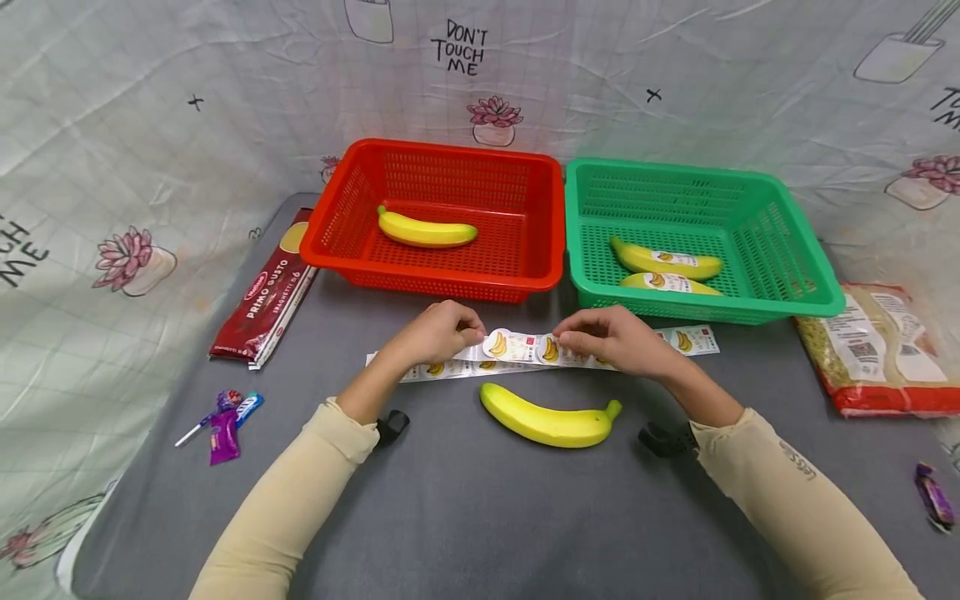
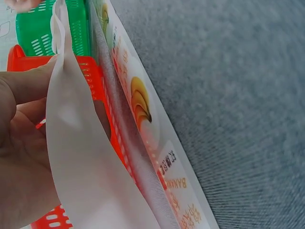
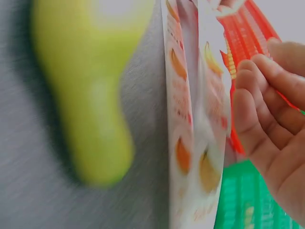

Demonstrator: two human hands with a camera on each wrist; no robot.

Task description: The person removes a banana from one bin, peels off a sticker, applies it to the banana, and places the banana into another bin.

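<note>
1. Labelling is the step in hand, as I judge it — both my hands are on the sticker strip (image 1: 525, 350), which lies across the bench (image 1: 465, 508) just near of the two baskets.
2. My left hand (image 1: 438, 332) has its fingers curled in, pinching the strip near its middle; the left wrist view shows the thumb against the white backing paper (image 2: 81, 157), which curls away from the printed stickers.
3. My right hand (image 1: 611, 337) pinches the same strip just to the right, fingers bent round its edge, holding it rather than resting on it. How far a sticker has lifted I cannot tell.
4. The bare banana (image 1: 547, 421) lies on the bench just near of the strip, between my forearms, stem end to the right, touched by neither hand.
5. In the green basket (image 1: 795, 250) on the far right lie two bananas with stickers (image 1: 667, 271); the red basket (image 1: 333, 221) on the far left holds one banana without a sticker (image 1: 426, 230).
6. Next, I judge, one sticker has to come clean off the backing — a slow peel, the left hand keeping the strip taut — and then go down flat on the near banana's curved skin without creasing.
7. The risk I see is the sticker folding onto itself or onto my fingertip.
</note>
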